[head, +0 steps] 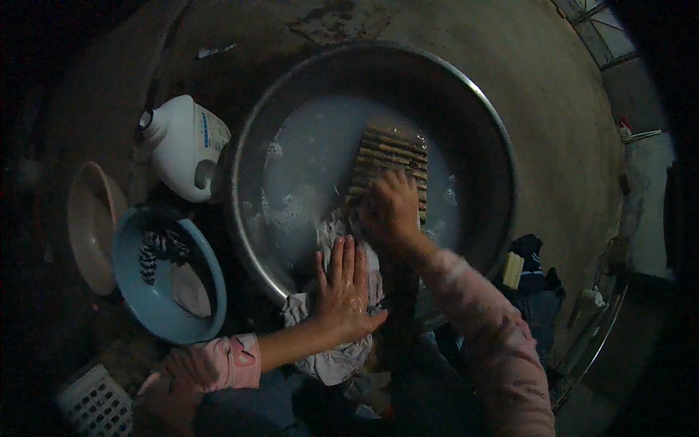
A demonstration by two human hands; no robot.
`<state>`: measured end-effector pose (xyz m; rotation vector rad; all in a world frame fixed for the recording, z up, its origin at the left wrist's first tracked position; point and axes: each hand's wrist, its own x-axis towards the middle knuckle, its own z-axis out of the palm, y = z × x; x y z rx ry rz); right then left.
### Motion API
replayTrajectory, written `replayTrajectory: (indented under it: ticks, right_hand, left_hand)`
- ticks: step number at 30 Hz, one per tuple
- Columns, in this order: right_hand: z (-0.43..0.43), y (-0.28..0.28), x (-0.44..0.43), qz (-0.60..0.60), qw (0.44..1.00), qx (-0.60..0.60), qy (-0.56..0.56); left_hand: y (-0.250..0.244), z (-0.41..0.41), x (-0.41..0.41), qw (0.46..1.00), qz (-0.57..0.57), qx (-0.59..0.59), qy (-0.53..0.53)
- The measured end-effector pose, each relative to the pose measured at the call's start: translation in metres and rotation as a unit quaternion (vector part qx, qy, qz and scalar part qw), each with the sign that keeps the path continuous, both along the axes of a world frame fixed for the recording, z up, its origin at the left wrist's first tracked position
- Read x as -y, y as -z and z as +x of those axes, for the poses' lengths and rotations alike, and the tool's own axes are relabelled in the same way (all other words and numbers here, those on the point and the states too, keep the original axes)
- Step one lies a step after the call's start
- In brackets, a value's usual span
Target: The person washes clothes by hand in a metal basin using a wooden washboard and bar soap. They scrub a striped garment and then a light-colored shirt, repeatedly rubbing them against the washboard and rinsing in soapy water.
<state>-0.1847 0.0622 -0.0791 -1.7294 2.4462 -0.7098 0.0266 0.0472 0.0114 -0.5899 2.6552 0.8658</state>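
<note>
A large metal basin (493, 109) holds cloudy, soapy water (314, 142) with patches of foam. A ridged washboard (389, 150) leans in it, its far end in the water. Over the near rim and the washboard's lower part lies a wet, pale cloth (338, 363). My left hand (344, 292) presses flat on this cloth, fingers spread and pointing away from me. Just beyond it, to the right, my right hand (390, 207) is a closed fist on the ridges, with the cloth bunched under it. My knuckles hide how much cloth is inside the fist.
A white plastic jug (185, 147) stands left of the basin. Near it are a blue basin (215, 278) with striped and pale cloths inside, and a beige basin (90, 235). At right, a yellowish bar (513, 270) rests by dark clothing (527, 251). A perforated white plastic item (95, 401) sits lower left.
</note>
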Motion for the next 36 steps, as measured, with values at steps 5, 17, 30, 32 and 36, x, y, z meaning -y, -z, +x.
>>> replayTrajectory:
  ticks: [5,17,30,32,36]
  right_hand:
    - [-0.014,-0.007,0.007,-0.09,0.996,-0.022,0.009]
    - [-0.002,0.011,0.005,-0.077,0.996,-0.012,0.033]
    - [0.045,-0.042,-0.058,-0.025,0.996,-0.009,-0.089]
    - [0.014,-0.012,-0.005,-0.034,0.999,-0.03,-0.023]
    - [-0.009,-0.015,0.021,-0.026,0.995,-0.096,0.013]
  left_hand:
    - [0.004,0.004,0.002,0.998,0.01,-0.053,-0.025]
    - [0.004,0.002,-0.001,0.997,-0.006,-0.074,-0.021]
    - [0.003,0.0,-0.002,1.0,0.004,-0.026,-0.001]
    - [0.002,-0.001,-0.003,0.999,-0.008,-0.044,-0.017]
    - [0.004,0.002,-0.002,0.999,0.006,-0.046,-0.026]
